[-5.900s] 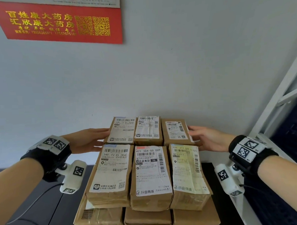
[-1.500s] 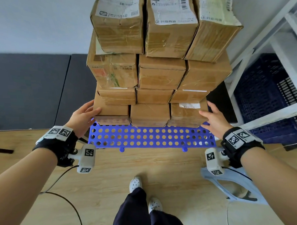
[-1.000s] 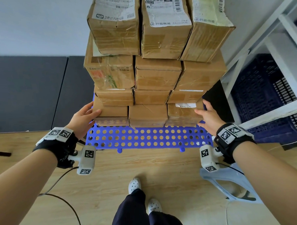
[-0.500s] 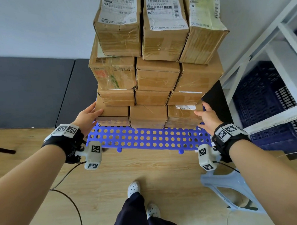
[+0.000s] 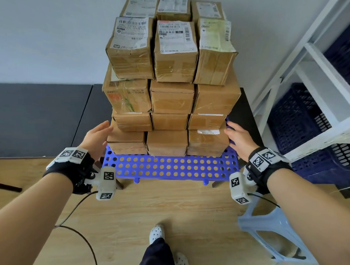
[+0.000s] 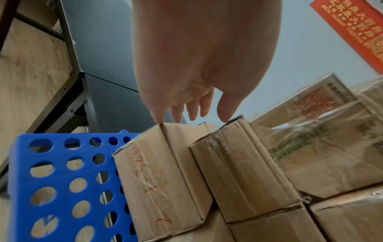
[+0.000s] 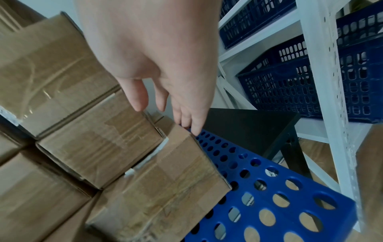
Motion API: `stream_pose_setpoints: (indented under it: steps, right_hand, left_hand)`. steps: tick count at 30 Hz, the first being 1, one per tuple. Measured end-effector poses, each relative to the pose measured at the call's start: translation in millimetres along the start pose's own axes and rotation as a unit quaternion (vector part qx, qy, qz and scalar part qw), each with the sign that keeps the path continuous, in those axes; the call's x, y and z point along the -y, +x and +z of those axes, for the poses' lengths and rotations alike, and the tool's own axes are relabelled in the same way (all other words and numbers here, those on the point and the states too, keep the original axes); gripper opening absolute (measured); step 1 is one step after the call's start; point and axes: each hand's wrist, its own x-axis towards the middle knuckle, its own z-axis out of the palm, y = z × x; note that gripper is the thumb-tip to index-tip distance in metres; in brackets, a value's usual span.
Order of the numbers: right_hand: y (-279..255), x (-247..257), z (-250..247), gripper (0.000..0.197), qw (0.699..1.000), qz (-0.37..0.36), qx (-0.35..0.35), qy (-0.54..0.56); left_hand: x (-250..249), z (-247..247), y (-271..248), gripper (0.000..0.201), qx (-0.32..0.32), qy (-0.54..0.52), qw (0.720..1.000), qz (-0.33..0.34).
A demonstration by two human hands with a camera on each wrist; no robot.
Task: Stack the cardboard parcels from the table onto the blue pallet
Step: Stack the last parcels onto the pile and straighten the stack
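Note:
A tall stack of cardboard parcels [image 5: 171, 104] stands several layers high on the blue perforated pallet [image 5: 171, 169]. My left hand [image 5: 96, 140] is open with straight fingers beside the bottom-left parcel [image 5: 126, 142]; in the left wrist view its fingertips [image 6: 159, 118] touch the far edge of that parcel [image 6: 157, 178]. My right hand [image 5: 237, 139] is open beside the bottom-right parcel [image 5: 207, 140]; in the right wrist view its fingertips [image 7: 196, 129] lie at the far corner of that parcel [image 7: 161, 188]. Neither hand holds anything.
The pallet sits on a black stand [image 7: 253, 126] against a grey wall. A white shelf rack [image 5: 315, 72] with dark blue crates [image 5: 300, 118] stands to the right. A pale blue stool [image 5: 273, 234] lies on the wooden floor near my right arm. A cable [image 5: 80, 230] trails at left.
My head has tilted up, so more of the stack's top shows. Both hands stay at the bottom layer's sides, the left one now spread a little off the carton's near face.

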Motion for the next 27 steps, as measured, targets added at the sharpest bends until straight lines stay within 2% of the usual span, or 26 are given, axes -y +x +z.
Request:
stream_pose_setpoints:
  steps: [2,5,7,11,14,19,23,27]
  right_hand:
    - [-3.3,6.4,-0.8,0.045,0.999,-0.002,0.001,0.043]
    - [-9.7,14.7,-0.5,0.045,0.995,-0.006,0.029,0.093]
    - [-14.5,19.2,1.2,0.046,0.992,-0.008,0.053,0.111]
    - [-15.7,24.2,6.3,0.043,0.989,-0.006,0.065,0.134]
    - [-10.9,24.5,9.1,0.046,0.985,0.007,0.057,0.165]
    - [-8.1,22.8,13.0,0.046,0.982,0.011,0.056,0.178]
    - [-12.1,26.1,15.1,0.039,0.985,0.007,0.058,0.165]
    - [-15.1,32.6,14.6,0.046,0.984,0.009,0.039,0.172]
  left_hand:
    - [-8.4,0.2,-3.6,0.046,0.033,0.019,0.999,0.019]
    - [-17.5,1.1,-3.3,0.044,0.063,-0.058,0.996,0.009]
    - [-21.5,5.8,-5.9,0.045,0.087,-0.061,0.994,0.018]
    - [-25.0,9.1,-5.5,0.044,0.058,-0.050,0.996,0.043]
    - [-25.1,7.5,2.1,0.044,0.110,-0.104,0.988,0.012]
    - [-25.1,7.7,4.8,0.044,0.114,-0.120,0.986,0.000]
    - [-25.9,14.1,-0.9,0.048,0.055,-0.089,0.994,0.024]
    - [-30.4,7.9,1.3,0.050,0.117,-0.089,0.989,0.012]
